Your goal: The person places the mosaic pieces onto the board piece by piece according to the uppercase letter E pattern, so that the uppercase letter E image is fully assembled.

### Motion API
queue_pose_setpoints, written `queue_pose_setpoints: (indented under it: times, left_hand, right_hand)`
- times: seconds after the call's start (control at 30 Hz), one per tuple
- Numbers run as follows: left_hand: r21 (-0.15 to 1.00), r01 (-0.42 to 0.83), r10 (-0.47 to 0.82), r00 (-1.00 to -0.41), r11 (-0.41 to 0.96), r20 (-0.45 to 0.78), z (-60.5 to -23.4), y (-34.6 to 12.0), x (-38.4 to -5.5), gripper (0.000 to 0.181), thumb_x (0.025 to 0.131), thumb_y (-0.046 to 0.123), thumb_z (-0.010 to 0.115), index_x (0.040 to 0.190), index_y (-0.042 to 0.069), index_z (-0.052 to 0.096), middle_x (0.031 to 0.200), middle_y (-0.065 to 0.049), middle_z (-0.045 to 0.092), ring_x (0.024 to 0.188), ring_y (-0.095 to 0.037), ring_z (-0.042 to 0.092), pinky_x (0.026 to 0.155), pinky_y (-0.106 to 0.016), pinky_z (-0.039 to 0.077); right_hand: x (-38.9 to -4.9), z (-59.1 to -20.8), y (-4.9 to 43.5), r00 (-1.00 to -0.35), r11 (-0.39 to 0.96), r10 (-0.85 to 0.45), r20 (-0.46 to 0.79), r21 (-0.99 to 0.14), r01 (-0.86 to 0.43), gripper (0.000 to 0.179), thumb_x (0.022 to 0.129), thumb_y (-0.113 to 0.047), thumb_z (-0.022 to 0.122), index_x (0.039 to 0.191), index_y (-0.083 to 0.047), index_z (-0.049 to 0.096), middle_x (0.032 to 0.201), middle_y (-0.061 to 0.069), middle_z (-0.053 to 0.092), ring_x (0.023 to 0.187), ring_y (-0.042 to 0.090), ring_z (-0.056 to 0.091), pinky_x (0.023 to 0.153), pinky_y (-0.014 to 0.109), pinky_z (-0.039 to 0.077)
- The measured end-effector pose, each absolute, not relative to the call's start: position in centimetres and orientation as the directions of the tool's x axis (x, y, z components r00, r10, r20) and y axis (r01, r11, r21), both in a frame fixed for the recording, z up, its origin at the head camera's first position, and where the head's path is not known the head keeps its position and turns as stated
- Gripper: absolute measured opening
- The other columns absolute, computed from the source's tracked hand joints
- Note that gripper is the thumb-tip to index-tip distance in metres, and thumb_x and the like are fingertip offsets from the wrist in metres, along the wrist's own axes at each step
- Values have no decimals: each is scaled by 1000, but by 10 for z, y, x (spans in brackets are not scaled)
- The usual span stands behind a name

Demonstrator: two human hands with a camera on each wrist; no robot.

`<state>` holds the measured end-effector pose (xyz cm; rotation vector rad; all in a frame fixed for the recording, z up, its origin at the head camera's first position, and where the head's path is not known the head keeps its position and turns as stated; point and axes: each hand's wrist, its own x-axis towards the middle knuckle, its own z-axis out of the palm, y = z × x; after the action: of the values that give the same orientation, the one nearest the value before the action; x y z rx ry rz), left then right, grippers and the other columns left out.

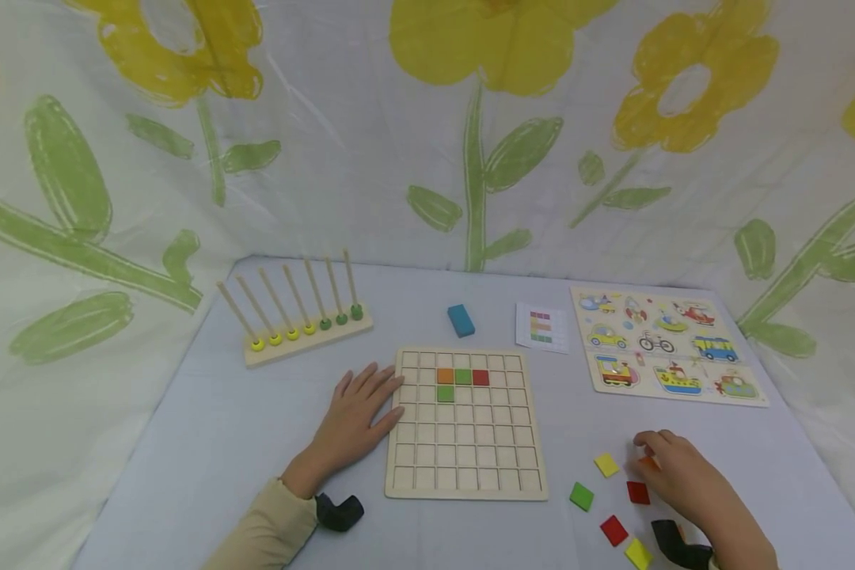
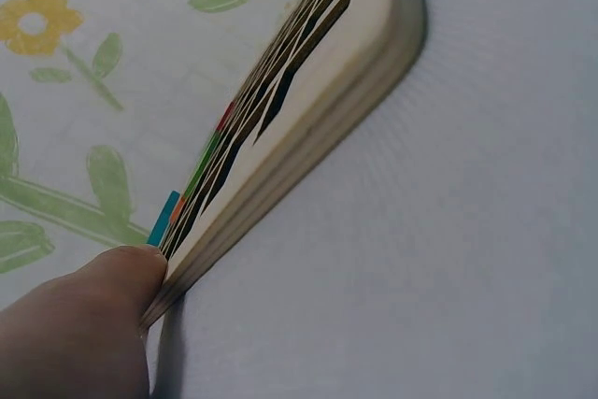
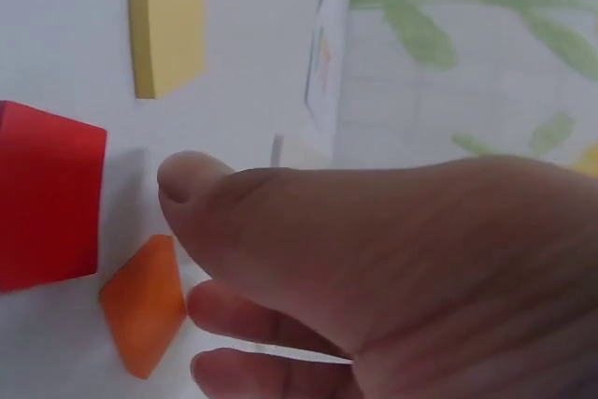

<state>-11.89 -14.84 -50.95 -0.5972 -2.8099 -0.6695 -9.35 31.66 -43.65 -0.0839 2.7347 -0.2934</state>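
Observation:
My left hand (image 1: 358, 416) lies with fingers spread at the left edge of a wooden grid board (image 1: 465, 492); in the left wrist view its thumb (image 2: 131, 273) touches the board's side. In the grid sit an orange tile (image 1: 445, 376), a red tile (image 1: 480, 378) and two green tiles (image 1: 463, 376). Over at the right, my right hand (image 1: 684, 475) reaches down above loose square tiles. An orange tile (image 3: 145, 310) stands out by its fingertips, with the thumb apart from it; whether they touch is unclear. Beside it lie a red tile (image 3: 47, 198) and a yellow tile (image 3: 168, 39).
Loose green (image 1: 581, 496), red (image 1: 613, 530) and yellow (image 1: 638, 553) tiles lie right of the board. Behind are a pegged bead stand (image 1: 309, 336), a blue block (image 1: 461, 321), a pattern card (image 1: 541, 327) and a vehicle puzzle (image 1: 670, 346). A flowered curtain hangs behind the table.

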Motion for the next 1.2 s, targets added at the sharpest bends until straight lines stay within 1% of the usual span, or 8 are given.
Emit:
queue_pose_setpoints:
  times: [0.1, 0.33, 0.4, 0.5, 0.63, 0.77, 0.97, 1.2]
  left_hand:
    - [388, 421, 339, -903, 820, 264, -509, -148, -119, 50, 96, 43, 52, 140, 20, 49, 148, -4, 44, 142, -31, 30, 113, -59, 17]
    - [386, 414, 337, -907, 824, 252, -508, -149, -120, 49, 97, 44, 50, 141, 21, 49, 149, -2, 42, 143, -28, 28, 114, -57, 16]
    - [386, 412, 337, -908, 825, 250, -509, -148, -120, 49, 97, 44, 49, 141, 21, 49, 150, -2, 41, 143, -27, 27, 114, -56, 15]
    - [388, 417, 340, -906, 822, 254, -509, -148, -120, 49, 97, 44, 50, 141, 21, 49, 150, -2, 41, 143, -28, 28, 114, -56, 15]
    - [390, 414, 341, -908, 823, 245, -508, -148, -119, 49, 97, 44, 49, 141, 21, 48, 150, -2, 41, 143, -28, 27, 114, -56, 15]
    - [389, 409, 339, -910, 825, 239, -507, -148, -119, 50, 97, 44, 49, 142, 21, 47, 150, -2, 40, 143, -27, 27, 114, -56, 14]
    - [386, 419, 339, -904, 822, 259, -507, -149, -119, 49, 97, 43, 51, 141, 21, 48, 149, -3, 42, 142, -29, 29, 113, -57, 16]
    - [386, 402, 342, -915, 830, 217, -507, -149, -119, 50, 98, 46, 47, 143, 23, 46, 151, 0, 39, 144, -26, 25, 115, -55, 13]
  right_hand:
    - [-94, -441, 320, -919, 973, -94, -383, -229, -4, 40, 82, -25, 75, 112, -2, 62, 98, 9, 60, 82, 19, 53, 78, 42, 56]
    - [-96, -446, 320, -939, 971, -110, -325, -236, -32, 32, 82, -12, 73, 111, -2, 62, 99, 10, 59, 83, 20, 55, 79, 44, 55]
    - [-97, -445, 321, -940, 973, -100, -327, -230, -23, 34, 83, -14, 74, 111, -1, 61, 100, 12, 58, 85, 22, 55, 80, 46, 54]
    - [-97, -443, 324, -927, 973, -49, -371, -229, 40, 43, 83, -22, 75, 114, 2, 59, 104, 16, 57, 88, 25, 55, 81, 47, 53]
    - [-94, -441, 327, -902, 970, 4, -431, -218, 109, 51, 82, -31, 75, 115, 4, 57, 99, 14, 57, 85, 24, 55, 77, 46, 54]
    - [-93, -442, 329, -897, 969, 4, -443, -219, 112, 44, 83, -28, 74, 112, 2, 57, 94, 10, 58, 80, 21, 53, 75, 44, 54]
    - [-93, -444, 327, -912, 969, -37, -409, -238, 68, 35, 83, -15, 73, 112, -2, 59, 98, 10, 59, 82, 22, 53, 78, 46, 54]
    - [-93, -445, 326, -893, 971, -17, -449, -222, 93, 38, 83, -19, 74, 113, -2, 59, 100, 9, 60, 85, 23, 56, 77, 46, 54]
